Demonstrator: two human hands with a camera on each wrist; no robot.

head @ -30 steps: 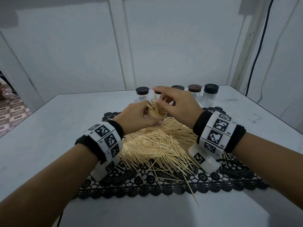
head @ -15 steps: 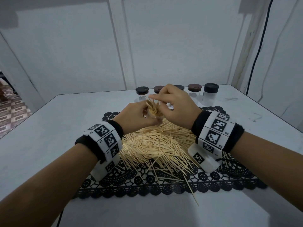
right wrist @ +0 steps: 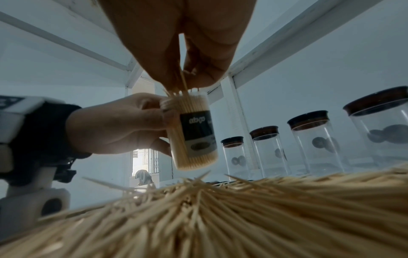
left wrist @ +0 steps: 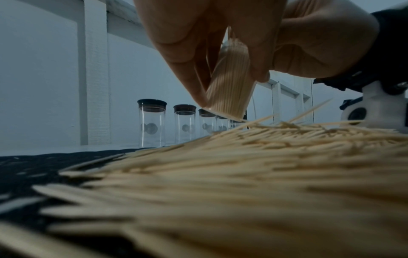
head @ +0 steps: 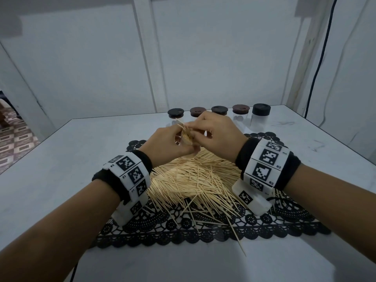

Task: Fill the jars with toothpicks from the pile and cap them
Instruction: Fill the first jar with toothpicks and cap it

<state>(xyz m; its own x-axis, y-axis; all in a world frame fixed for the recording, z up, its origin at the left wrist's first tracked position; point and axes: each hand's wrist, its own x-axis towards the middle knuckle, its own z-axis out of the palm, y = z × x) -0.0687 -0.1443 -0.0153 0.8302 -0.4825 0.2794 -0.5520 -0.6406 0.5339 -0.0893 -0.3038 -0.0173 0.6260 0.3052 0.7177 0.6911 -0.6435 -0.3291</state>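
My left hand grips a small clear jar packed with toothpicks, tilted a little, just above the far end of the toothpick pile. The right wrist view shows the jar with a dark label and no cap. My right hand comes down on the jar's mouth and pinches a few toothpicks that stick out of it. One toothpick pokes out to the upper left. From the left wrist view the jar hangs between my fingers, clear of the pile.
Several capped clear jars stand in a row along the table's far edge, with dark or brown lids. The pile lies on a black lace mat. Stray toothpicks spill over the mat's near edge.
Both hands and the jar have shifted slightly away from me. My right fingers have come down closer onto the jar's mouth, and fewer toothpicks stand out of it.
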